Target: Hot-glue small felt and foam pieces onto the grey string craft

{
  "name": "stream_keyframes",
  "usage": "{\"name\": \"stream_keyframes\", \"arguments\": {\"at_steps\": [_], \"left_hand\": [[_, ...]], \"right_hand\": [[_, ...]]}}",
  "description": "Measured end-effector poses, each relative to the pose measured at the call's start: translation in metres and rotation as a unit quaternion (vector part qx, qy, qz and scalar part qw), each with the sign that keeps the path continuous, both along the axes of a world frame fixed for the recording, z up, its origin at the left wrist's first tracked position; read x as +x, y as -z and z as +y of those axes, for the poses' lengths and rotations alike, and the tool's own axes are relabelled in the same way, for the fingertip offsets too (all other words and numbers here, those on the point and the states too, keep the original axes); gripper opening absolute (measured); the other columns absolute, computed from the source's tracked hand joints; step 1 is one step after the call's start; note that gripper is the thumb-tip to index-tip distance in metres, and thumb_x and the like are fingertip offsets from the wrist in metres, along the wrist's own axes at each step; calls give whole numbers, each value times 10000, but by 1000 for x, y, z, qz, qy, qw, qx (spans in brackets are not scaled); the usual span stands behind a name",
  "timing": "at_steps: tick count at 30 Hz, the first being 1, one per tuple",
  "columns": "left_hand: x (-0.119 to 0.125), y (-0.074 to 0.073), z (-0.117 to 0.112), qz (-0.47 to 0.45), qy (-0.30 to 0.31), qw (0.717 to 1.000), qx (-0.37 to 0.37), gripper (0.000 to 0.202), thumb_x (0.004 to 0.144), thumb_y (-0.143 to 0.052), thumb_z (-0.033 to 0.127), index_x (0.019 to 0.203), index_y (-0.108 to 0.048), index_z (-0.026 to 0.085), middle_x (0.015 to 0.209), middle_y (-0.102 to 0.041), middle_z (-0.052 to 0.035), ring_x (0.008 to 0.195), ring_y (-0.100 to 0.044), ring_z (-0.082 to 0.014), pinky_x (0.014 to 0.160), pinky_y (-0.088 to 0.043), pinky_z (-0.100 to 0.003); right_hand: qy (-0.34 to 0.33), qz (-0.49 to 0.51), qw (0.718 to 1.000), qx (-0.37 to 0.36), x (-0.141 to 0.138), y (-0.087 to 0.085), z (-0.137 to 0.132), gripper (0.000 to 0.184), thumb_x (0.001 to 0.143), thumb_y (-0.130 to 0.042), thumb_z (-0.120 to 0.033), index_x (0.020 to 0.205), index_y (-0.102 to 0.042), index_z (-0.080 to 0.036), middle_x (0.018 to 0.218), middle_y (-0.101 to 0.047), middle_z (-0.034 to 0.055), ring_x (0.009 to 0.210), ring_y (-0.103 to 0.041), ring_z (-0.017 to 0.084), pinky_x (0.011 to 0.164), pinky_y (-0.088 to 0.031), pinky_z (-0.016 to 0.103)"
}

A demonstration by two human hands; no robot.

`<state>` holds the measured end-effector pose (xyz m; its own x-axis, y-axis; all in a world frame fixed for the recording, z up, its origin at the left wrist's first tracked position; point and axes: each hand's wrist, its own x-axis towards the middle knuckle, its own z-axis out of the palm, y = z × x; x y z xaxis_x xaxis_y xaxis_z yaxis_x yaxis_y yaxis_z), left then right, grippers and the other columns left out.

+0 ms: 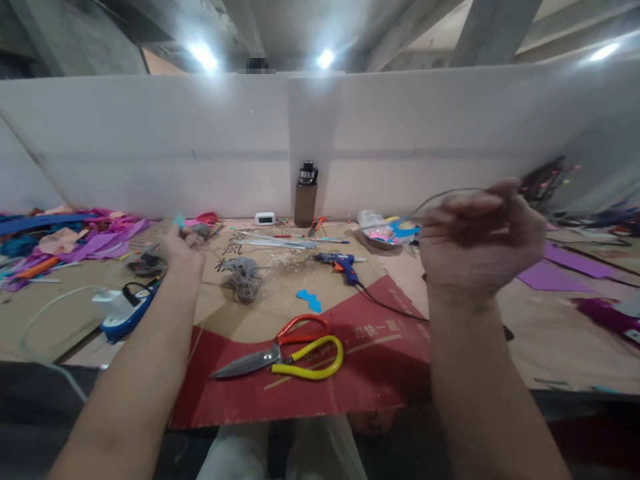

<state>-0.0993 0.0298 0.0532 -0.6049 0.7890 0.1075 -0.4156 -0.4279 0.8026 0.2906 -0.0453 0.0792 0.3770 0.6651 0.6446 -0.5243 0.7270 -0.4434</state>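
Note:
My right hand (480, 240) is raised above the table at the right, fingers closed on a thin grey wire (440, 195) that arcs left toward the metal dish. My left hand (183, 247) reaches far forward at the left, fingers pinched on a small grey clump with a bit of teal at its tip. A tangle of grey twine (244, 279) lies just right of that hand. Scissors with red and yellow handles (287, 353) rest on the red cardboard (380, 360) between my arms.
A blue glue gun (343, 264) with black cord, a blue foam scrap (310, 300), a brown bottle (305, 195), a small white clock (265, 218), a metal dish of coloured bits (385, 235). Purple and pink scraps (75, 243) pile at left; purple sheets (570, 260) at right. White partition behind.

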Motion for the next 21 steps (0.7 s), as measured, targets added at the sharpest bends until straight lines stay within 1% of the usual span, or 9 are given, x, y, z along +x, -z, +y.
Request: {"name": "stream_keyframes", "arguments": {"at_steps": [1, 3, 5, 7, 10, 13, 16, 18, 21], "left_hand": [[4, -3, -2, -5, -7, 1000, 14, 268, 912, -329, 232, 652, -290, 185, 483, -313, 71, 370, -161, -44, 384, -169, -201], [11, -9, -7, -22, 26, 998, 57, 280, 933, -368, 238, 660, -355, 181, 508, -368, 57, 374, -190, -40, 378, -186, -199], [16, -12, -11, -32, 78, 993, 85, 288, 940, -402, 239, 660, -374, 181, 497, -369, 54, 376, -190, -41, 368, -183, -197], [17, -14, -14, -65, 117, 985, 109, 312, 949, -388, 222, 642, -354, 178, 473, -344, 63, 361, -175, -30, 358, -183, -188], [16, -16, -16, -133, 172, 964, 151, 341, 963, -323, 190, 622, -314, 176, 446, -333, 75, 338, -172, -8, 347, -188, -162], [16, -16, -17, -160, 203, 952, 163, 353, 961, -266, 161, 610, -287, 188, 413, -296, 75, 330, -161, -18, 339, -196, -160], [20, -15, -17, -174, 241, 941, 163, 346, 957, -276, 170, 612, -286, 192, 413, -306, 71, 327, -163, -18, 330, -186, -165], [23, -14, -16, -178, 262, 934, 163, 342, 957, -292, 182, 616, -294, 189, 421, -314, 71, 327, -182, -12, 329, -183, -162], [25, -13, -14, -174, 260, 938, 152, 339, 953, -307, 187, 615, -306, 185, 427, -327, 70, 324, -189, -14, 328, -185, -166]], "right_hand": [[-35, -99, 994, -15, -9, 5, -2, 389, 918, -325, -295, 833, -702, -253, 632, -626, 3, 538, -577, 74, 485, -435, 188], [-109, -279, 951, -68, -31, 18, -7, 278, 886, -465, -338, 1006, -682, -212, 580, -607, 4, 436, -521, 86, 417, -397, 206], [-184, -469, 855, -125, -52, 33, -13, 396, 851, -552, -342, 1225, -579, -211, 650, -639, -3, 467, -546, 90, 444, -432, 209], [-195, -563, 792, -135, -65, 47, -22, 473, 846, -574, -362, 1297, -519, -230, 681, -637, -17, 492, -550, 84, 466, -443, 200], [-182, -625, 747, -136, -68, 61, -39, 426, 891, -517, -369, 1302, -518, -255, 736, -637, -15, 536, -568, 88, 520, -471, 215], [-90, -690, 713, -86, -67, 71, -57, 388, 887, -541, -315, 1272, -549, -268, 1011, -660, 45, 882, -626, 153, 795, -507, 299], [-29, -776, 631, -9, -75, 85, -65, 380, 877, -556, -268, 1257, -556, -280, 1252, -566, 84, 1183, -492, 233, 981, -421, 412], [-18, -810, 586, 13, -81, 95, -66, 348, 905, -499, -248, 1248, -557, -264, 1239, -558, 104, 1167, -492, 239, 963, -431, 431], [-28, -828, 559, 26, -84, 104, -66, 383, 914, -477, -261, 1295, -506, -231, 1184, -563, 122, 1077, -535, 227, 925, -463, 417]]}}
